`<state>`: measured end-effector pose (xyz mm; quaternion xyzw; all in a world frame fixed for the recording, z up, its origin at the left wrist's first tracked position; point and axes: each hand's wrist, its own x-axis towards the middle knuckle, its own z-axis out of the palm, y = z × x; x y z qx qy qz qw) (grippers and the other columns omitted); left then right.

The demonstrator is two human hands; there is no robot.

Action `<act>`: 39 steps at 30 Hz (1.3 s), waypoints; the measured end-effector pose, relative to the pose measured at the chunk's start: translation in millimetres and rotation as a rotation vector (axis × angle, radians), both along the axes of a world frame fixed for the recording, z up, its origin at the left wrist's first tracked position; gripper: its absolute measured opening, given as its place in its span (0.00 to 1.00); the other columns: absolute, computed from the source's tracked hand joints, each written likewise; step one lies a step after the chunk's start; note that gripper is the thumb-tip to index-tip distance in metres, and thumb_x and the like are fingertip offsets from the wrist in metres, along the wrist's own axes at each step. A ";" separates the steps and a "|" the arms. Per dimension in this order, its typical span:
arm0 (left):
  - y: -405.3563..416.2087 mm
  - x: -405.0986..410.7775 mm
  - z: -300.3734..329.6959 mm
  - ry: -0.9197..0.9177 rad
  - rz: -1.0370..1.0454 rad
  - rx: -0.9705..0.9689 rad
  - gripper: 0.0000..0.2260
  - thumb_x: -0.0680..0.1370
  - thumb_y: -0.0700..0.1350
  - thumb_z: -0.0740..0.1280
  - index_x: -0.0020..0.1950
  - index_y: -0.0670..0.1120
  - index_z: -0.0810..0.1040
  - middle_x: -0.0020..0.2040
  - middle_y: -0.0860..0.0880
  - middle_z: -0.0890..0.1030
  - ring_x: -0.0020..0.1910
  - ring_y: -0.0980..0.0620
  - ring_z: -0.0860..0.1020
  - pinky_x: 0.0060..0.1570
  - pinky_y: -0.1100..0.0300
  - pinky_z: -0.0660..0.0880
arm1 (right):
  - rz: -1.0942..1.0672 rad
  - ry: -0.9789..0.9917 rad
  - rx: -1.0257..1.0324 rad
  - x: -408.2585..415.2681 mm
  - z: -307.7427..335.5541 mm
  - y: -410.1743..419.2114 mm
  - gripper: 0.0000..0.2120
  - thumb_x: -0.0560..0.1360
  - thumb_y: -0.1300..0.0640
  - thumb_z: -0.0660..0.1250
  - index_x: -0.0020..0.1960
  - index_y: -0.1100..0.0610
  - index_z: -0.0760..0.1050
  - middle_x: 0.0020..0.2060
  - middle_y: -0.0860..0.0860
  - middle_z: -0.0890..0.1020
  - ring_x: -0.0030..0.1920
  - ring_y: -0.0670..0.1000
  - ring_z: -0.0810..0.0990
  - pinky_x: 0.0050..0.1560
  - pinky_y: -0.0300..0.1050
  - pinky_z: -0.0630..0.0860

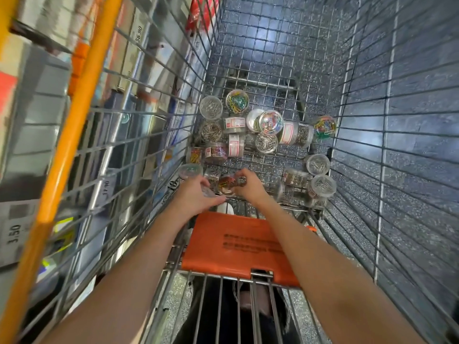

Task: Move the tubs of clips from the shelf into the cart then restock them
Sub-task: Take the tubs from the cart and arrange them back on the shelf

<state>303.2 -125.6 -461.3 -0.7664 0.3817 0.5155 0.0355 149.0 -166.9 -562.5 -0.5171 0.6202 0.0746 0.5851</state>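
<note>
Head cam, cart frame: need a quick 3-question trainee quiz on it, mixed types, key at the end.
1. True or false: both hands are inside the cart.
2. The tub gripped by the right hand holds: A) coloured clips B) plain silver clips C) nothing.
3. Fill in: the flap on the near end of the cart is coloured ____.

Key
1. True: the left hand and right hand both reach down to the tubs at the near end of the basket.
2. A: red and yellow clips show through the clear wall.
3. Orange.
</note>
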 end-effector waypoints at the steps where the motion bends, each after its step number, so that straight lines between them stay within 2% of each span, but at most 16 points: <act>1: -0.4 -0.4 0.1 -0.006 -0.008 0.005 0.24 0.69 0.55 0.74 0.59 0.46 0.73 0.56 0.50 0.76 0.49 0.54 0.73 0.44 0.61 0.69 | -0.003 -0.003 -0.002 -0.4 1.6 -0.1 0.20 0.70 0.66 0.72 0.58 0.57 0.71 0.60 0.56 0.72 0.54 0.56 0.77 0.55 0.52 0.78; 4: -2.1 -1.4 1.6 -0.022 -0.053 0.004 0.26 0.68 0.55 0.74 0.61 0.46 0.72 0.56 0.49 0.76 0.49 0.54 0.72 0.46 0.60 0.70 | -0.041 -0.055 0.013 -3.5 8.8 -0.5 0.22 0.70 0.65 0.72 0.61 0.58 0.68 0.56 0.52 0.76 0.54 0.50 0.76 0.55 0.45 0.76; 7: -4.4 -2.1 3.5 -0.023 -0.115 0.009 0.31 0.68 0.53 0.75 0.68 0.49 0.68 0.55 0.50 0.77 0.47 0.54 0.72 0.46 0.59 0.71 | -0.048 -0.102 0.028 -9.9 23.8 -1.5 0.25 0.69 0.64 0.73 0.63 0.57 0.67 0.55 0.50 0.76 0.55 0.49 0.77 0.50 0.40 0.77; 10: -8.1 -6.1 7.5 0.015 -0.154 0.013 0.39 0.68 0.51 0.76 0.74 0.52 0.59 0.62 0.49 0.76 0.52 0.52 0.75 0.52 0.56 0.73 | -0.014 -0.144 0.023 -15.5 43.7 -5.7 0.24 0.69 0.62 0.72 0.62 0.57 0.68 0.53 0.49 0.77 0.54 0.48 0.77 0.46 0.36 0.76; 12: -10.3 -9.5 9.8 0.035 -0.156 0.015 0.43 0.67 0.50 0.76 0.76 0.53 0.54 0.66 0.48 0.73 0.58 0.50 0.75 0.57 0.54 0.73 | -0.003 -0.182 0.019 -17.9 59.8 -10.6 0.20 0.70 0.61 0.72 0.58 0.54 0.69 0.50 0.47 0.76 0.51 0.46 0.76 0.44 0.34 0.74; 14: -11.9 -13.9 12.2 0.058 -0.175 0.003 0.46 0.66 0.51 0.76 0.76 0.54 0.52 0.67 0.48 0.73 0.61 0.48 0.75 0.59 0.54 0.72 | 0.003 -0.225 0.015 -17.9 75.7 -13.9 0.19 0.70 0.60 0.72 0.56 0.52 0.68 0.47 0.44 0.75 0.47 0.43 0.76 0.42 0.32 0.72; 17: -13.1 -21.4 18.3 0.091 -0.175 -0.017 0.47 0.63 0.54 0.77 0.75 0.55 0.52 0.64 0.48 0.75 0.60 0.47 0.75 0.58 0.48 0.74 | -0.034 -0.264 -0.024 -17.2 88.7 -13.7 0.21 0.69 0.59 0.73 0.57 0.53 0.67 0.51 0.48 0.77 0.50 0.46 0.78 0.47 0.36 0.75; 20: -11.0 -24.5 21.5 0.117 -0.105 -0.049 0.47 0.62 0.54 0.77 0.74 0.54 0.53 0.64 0.48 0.74 0.60 0.46 0.75 0.58 0.47 0.73 | -0.076 -0.296 -0.024 -16.8 98.2 -12.8 0.20 0.70 0.60 0.73 0.57 0.53 0.68 0.52 0.52 0.79 0.52 0.49 0.79 0.52 0.42 0.77; 24: -11.0 -21.7 24.5 0.186 -0.008 -0.048 0.46 0.60 0.59 0.76 0.72 0.55 0.57 0.63 0.51 0.74 0.60 0.47 0.75 0.57 0.47 0.74 | -0.120 -0.377 0.054 -20.2 109.2 -12.2 0.18 0.72 0.58 0.72 0.58 0.52 0.69 0.49 0.47 0.79 0.48 0.43 0.79 0.47 0.39 0.78; 29: -11.3 -19.4 27.5 0.210 0.017 -0.012 0.36 0.65 0.56 0.76 0.66 0.51 0.61 0.52 0.51 0.79 0.47 0.47 0.81 0.49 0.47 0.78 | -0.228 -0.464 0.210 -19.4 111.6 -9.0 0.14 0.77 0.52 0.65 0.61 0.55 0.71 0.55 0.51 0.78 0.54 0.49 0.79 0.46 0.41 0.81; 33: -7.8 -19.4 22.5 0.219 0.028 0.018 0.37 0.66 0.56 0.76 0.66 0.49 0.59 0.60 0.49 0.73 0.51 0.52 0.73 0.48 0.57 0.71 | -0.175 -0.412 0.228 -14.5 111.5 -10.8 0.24 0.78 0.44 0.59 0.67 0.57 0.69 0.63 0.53 0.74 0.63 0.51 0.73 0.54 0.47 0.79; 36: -6.0 -20.1 22.6 0.250 0.073 0.013 0.35 0.68 0.54 0.75 0.67 0.48 0.59 0.58 0.52 0.71 0.51 0.55 0.70 0.48 0.61 0.67 | -0.119 -0.368 0.219 -13.1 111.7 -11.1 0.34 0.72 0.35 0.59 0.69 0.56 0.68 0.65 0.53 0.74 0.64 0.52 0.73 0.59 0.54 0.76; 37: -5.7 -20.0 22.0 0.247 0.092 0.008 0.34 0.69 0.54 0.74 0.67 0.48 0.60 0.57 0.53 0.70 0.51 0.56 0.70 0.47 0.61 0.66 | -0.126 -0.368 0.221 -13.1 111.6 -11.7 0.32 0.73 0.35 0.59 0.68 0.55 0.70 0.63 0.53 0.75 0.63 0.52 0.75 0.59 0.53 0.76; 39: -5.6 -19.4 22.0 0.259 0.115 0.018 0.33 0.68 0.57 0.73 0.67 0.49 0.63 0.57 0.54 0.71 0.52 0.56 0.71 0.48 0.61 0.67 | -0.170 -0.400 0.234 -13.9 112.9 -14.3 0.21 0.78 0.43 0.58 0.63 0.54 0.75 0.57 0.51 0.79 0.56 0.48 0.78 0.55 0.47 0.78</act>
